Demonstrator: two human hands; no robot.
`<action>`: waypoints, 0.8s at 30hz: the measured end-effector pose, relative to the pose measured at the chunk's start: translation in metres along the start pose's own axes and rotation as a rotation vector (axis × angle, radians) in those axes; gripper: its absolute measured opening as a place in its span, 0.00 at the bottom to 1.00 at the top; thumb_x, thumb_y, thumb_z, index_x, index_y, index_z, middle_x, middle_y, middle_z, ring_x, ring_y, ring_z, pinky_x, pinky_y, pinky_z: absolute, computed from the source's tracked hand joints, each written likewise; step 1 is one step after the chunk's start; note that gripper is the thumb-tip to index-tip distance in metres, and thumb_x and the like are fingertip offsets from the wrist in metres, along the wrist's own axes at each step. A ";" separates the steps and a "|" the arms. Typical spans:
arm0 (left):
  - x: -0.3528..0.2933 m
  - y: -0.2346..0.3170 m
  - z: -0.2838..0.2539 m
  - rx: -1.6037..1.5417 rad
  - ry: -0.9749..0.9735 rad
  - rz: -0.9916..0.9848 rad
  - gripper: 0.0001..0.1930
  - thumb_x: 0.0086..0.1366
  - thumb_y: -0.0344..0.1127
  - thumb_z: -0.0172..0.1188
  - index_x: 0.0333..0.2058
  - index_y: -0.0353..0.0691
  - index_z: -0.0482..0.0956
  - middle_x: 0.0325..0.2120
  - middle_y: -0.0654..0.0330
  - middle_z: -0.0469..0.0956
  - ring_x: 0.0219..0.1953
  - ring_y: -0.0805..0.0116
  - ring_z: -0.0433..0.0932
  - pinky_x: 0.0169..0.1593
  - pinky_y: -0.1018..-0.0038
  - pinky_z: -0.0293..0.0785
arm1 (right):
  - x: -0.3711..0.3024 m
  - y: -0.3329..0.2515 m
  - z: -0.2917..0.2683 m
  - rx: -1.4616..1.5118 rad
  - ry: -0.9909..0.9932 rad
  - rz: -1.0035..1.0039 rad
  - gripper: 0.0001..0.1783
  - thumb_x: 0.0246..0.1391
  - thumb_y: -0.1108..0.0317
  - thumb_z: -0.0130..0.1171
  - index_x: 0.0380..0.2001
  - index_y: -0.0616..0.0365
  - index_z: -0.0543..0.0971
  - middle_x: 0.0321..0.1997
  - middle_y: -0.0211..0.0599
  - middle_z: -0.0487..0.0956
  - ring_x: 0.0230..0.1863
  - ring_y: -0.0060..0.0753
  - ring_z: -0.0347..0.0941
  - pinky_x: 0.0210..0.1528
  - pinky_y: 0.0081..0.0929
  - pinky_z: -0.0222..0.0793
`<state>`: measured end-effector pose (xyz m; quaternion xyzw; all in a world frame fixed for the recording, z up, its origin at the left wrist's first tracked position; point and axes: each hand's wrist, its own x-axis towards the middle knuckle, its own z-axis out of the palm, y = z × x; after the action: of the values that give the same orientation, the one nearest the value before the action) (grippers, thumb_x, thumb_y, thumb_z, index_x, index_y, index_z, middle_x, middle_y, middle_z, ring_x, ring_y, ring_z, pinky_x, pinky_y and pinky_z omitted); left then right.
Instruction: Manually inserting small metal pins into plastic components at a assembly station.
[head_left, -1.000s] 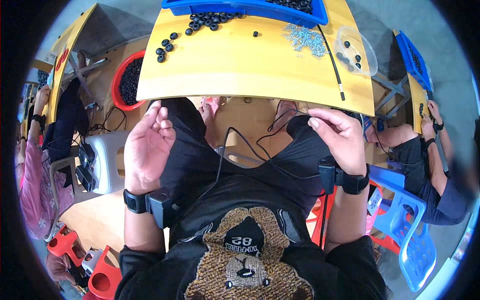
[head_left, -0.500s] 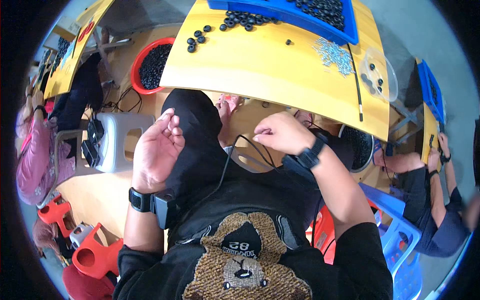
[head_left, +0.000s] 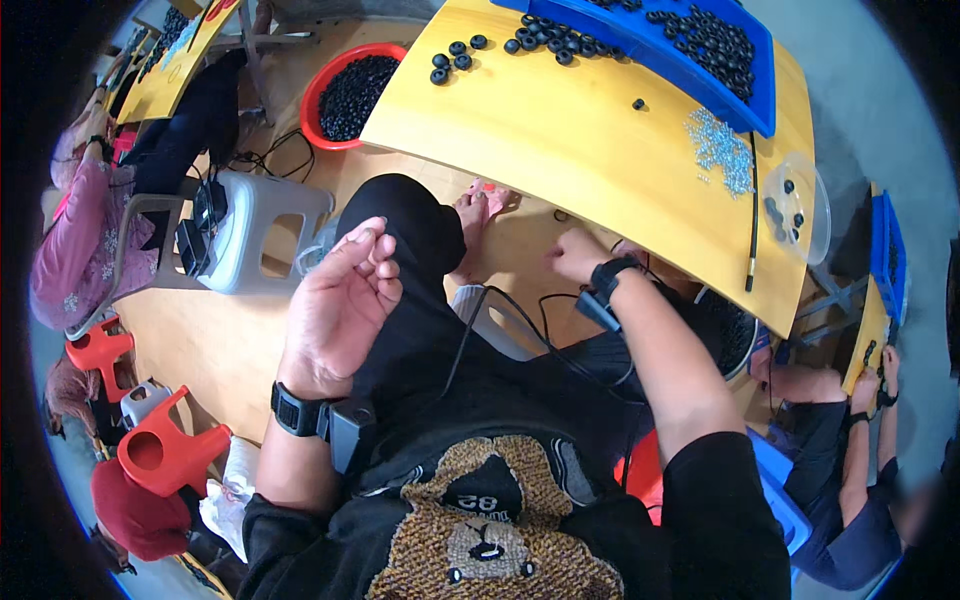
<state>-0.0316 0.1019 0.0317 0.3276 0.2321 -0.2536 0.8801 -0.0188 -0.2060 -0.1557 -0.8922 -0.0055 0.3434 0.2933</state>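
My left hand (head_left: 345, 300) is raised palm up over my left thigh, its fingers curled and the thumb pinched against the forefinger. A tiny dark spot shows at the fingertips, too small to name. My right hand (head_left: 582, 256) hangs below the near edge of the yellow table (head_left: 560, 150), back of the hand up, fingers bent under and hidden. Neither hand touches the table. On it lie loose black beads (head_left: 563, 42), a single black bead (head_left: 638, 104), a heap of small pale-blue clear pieces (head_left: 720, 145) and a thin black rod (head_left: 752, 225).
A blue tray (head_left: 765, 105) of black beads stands at the table's far side. A clear round dish (head_left: 817, 205) holds a few beads. A red basin (head_left: 311, 105) of black pieces sits left. A grey stool (head_left: 245, 240) and red stools (head_left: 165, 445) stand left; co-workers sit either side.
The view has turned, so the table sits farther right. My right hand has moved away from my body. My left hand keeps its pinch.
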 end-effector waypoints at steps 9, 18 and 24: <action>-0.017 -0.002 0.012 0.116 -0.085 0.005 0.09 0.65 0.32 0.53 0.43 0.38 0.75 0.32 0.62 0.78 0.31 0.74 0.74 0.38 0.80 0.72 | -0.038 0.028 -0.036 0.310 0.159 0.205 0.12 0.53 0.60 0.58 0.37 0.55 0.80 0.28 0.25 0.77 0.31 0.17 0.71 0.31 0.19 0.69; -0.025 0.006 0.005 0.148 -0.104 -0.044 0.09 0.67 0.32 0.51 0.44 0.38 0.73 0.32 0.62 0.78 0.31 0.73 0.73 0.36 0.79 0.72 | -0.069 0.006 -0.045 0.519 0.198 0.142 0.10 0.52 0.62 0.61 0.35 0.55 0.80 0.25 0.21 0.75 0.26 0.15 0.67 0.26 0.16 0.64; -0.031 0.017 0.019 0.178 -0.162 0.004 0.10 0.65 0.31 0.53 0.44 0.37 0.74 0.33 0.63 0.78 0.31 0.76 0.74 0.36 0.81 0.72 | -0.093 0.000 -0.051 0.484 0.233 0.121 0.11 0.48 0.61 0.63 0.33 0.55 0.81 0.24 0.23 0.76 0.25 0.18 0.68 0.27 0.19 0.65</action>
<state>-0.0413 0.1091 0.0700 0.3833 0.1361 -0.2972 0.8639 -0.0589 -0.2518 -0.0686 -0.8283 0.1639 0.2469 0.4756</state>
